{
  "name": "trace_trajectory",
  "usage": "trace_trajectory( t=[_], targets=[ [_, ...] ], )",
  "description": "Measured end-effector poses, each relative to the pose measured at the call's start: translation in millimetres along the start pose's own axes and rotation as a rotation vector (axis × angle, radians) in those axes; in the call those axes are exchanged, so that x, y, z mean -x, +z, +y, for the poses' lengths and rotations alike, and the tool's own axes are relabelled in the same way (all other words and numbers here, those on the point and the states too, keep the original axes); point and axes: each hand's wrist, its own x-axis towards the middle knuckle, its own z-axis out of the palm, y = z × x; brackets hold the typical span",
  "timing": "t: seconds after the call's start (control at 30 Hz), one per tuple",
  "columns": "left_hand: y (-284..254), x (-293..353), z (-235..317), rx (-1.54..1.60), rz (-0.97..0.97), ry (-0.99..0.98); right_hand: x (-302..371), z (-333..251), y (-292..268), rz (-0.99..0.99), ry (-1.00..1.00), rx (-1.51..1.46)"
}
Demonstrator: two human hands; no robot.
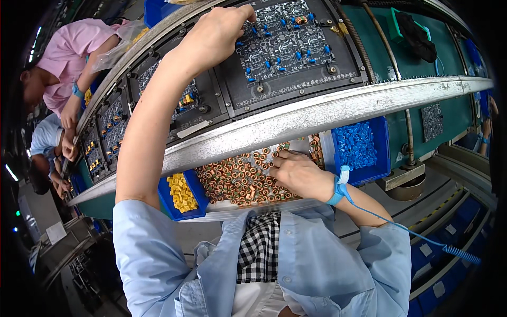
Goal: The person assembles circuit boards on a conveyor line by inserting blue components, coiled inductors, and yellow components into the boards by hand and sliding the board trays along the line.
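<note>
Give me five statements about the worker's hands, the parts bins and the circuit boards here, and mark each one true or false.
1. The left hand reaches up to the dark circuit board with small blue components. True.
2. The right hand rests in the blue bin of blue plastic parts. False: it lies on the tray of copper-coloured ring coils.
3. A blue wrist strap with a coiled cord sits on the right wrist. True.
4. The small blue bin of yellow block parts lies right of the coils. False: it lies left of them.
5. Other workers stand along the line at left. True.
</note>
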Motion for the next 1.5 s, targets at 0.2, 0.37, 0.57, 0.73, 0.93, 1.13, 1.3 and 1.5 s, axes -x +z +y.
trace_trajectory(
  t=[0.2,0.37,0.57,0.73,0.93,1.13,1.3,1.5],
  targets=[
    [3.9,0.4,1.5,-0.12,0.054,0.063,2.3,1.4,8.3,0.063,-0.003,0.023],
    [1.6,-0.5,1.2,-0.065,-0.003,0.043,1.6,1.5,5.8,0.029,-0.003,0.014],
    [7.1,3.5,-3.8,0.043,0.046,-0.002,2.0,0.9,7.1,0.067,-0.014,0.02],
    [13.5,7.6,-6.5,0.15,0.109,-0.065,2.3,1.2,5.8,0.065,-0.015,0.005],
    [14.6,9.0,-5.2,0.144,0.137,-0.072,2.3,1.1,6.2,0.076,-0.018,0.017],
    [9.4,3.0,-3.4,0.086,0.072,-0.064,1.9,1.0,6.5,0.065,-0.007,0.014],
    [12.4,-4.3,-13.3,0.175,0.05,-0.114,1.5,0.4,5.7,0.047,0.004,0.011],
    [13.6,-8.2,-23.3,0.275,-0.01,-0.166,1.1,0.7,5.8,0.055,0.002,0.018]
  ],
)
